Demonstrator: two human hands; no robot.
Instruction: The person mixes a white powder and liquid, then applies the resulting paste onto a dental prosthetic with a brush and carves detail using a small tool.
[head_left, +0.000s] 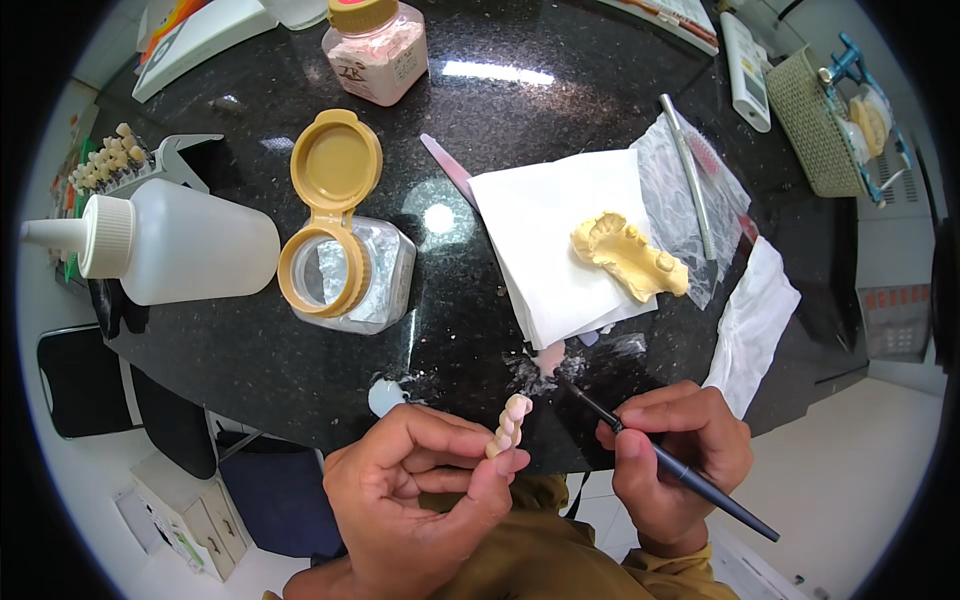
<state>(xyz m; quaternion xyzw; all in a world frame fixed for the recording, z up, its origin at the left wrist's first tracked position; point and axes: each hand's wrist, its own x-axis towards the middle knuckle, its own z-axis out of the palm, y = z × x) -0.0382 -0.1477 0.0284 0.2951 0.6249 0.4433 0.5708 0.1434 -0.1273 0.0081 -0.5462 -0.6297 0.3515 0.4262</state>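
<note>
At counter edge (300, 370), near the body: left hand (420, 490) pinching a pale tooth bridge (510, 425) between thumb and fingers, holding it upright just off the black stone. Right hand (680, 460) closed around a dark brush (665, 462), gripping it pen-style, tip (560, 378) pointing up-left toward a pinkish smear (548, 355) on the counter, just right of the bridge, not touching it. Lying beyond the hands: white paper (550, 230) carrying a yellow cast (630, 255); open jar (355, 275) with tan lid flipped up; white squeeze bottle (170, 245) lying on its side at left; capped jar of pink powder (375, 50) standing farther back; wicker basket (815, 125) sitting at right.
</note>
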